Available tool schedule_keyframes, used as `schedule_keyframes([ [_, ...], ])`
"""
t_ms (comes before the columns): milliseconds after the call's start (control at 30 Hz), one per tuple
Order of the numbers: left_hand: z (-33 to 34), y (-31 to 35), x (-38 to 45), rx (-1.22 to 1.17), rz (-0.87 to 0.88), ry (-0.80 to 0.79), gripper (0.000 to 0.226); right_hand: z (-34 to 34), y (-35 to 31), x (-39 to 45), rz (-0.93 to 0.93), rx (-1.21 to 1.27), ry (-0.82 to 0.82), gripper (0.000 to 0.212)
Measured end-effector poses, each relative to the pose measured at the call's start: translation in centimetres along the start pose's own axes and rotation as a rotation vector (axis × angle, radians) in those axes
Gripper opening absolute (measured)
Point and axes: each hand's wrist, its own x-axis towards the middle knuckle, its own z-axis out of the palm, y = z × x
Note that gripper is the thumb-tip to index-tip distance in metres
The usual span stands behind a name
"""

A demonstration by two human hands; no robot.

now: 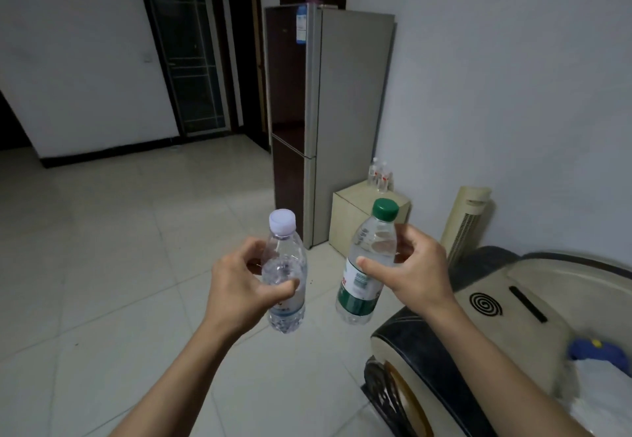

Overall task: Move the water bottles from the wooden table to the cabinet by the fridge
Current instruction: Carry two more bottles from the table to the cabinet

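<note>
My left hand (239,286) grips a clear water bottle with a white cap (285,258), held upright in front of me. My right hand (413,269) holds a second bottle with a green cap and green label (367,265), tilted slightly. Straight ahead stands the tall fridge (328,122). Beside it, against the wall, is a low cream cabinet (355,211). Two small bottles with red labels (380,175) stand on the cabinet's top at the back. The wooden table is out of view.
A pale tiled floor (119,248) stretches ahead and to the left. A cream tower fan (465,221) stands right of the cabinet. A dark-and-cream sofa arm (444,344) with a mosquito coil (485,304) fills the lower right. A dark glass door (186,53) is at the back.
</note>
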Motion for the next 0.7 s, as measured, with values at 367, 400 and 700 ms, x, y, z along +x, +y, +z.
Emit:
schedule_keyframes([
  [367, 4.2, -9.4, 17.6, -0.13, 0.081, -0.127, 0.049, 7.5, 2.6, 14.1, 0.061, -0.081, 0.088, 0.047],
  [400, 4.5, -9.9, 19.4, -0.15, 0.091, -0.138, 0.05, 8.0, 2.6, 15.3, 0.068, -0.083, 0.103, 0.046],
  [700, 10.0, -13.4, 32.5, -0.203, 0.129, -0.287, 0.052, 9.6, 6.7, 24.3, 0.136, -0.113, 0.21, 0.043],
])
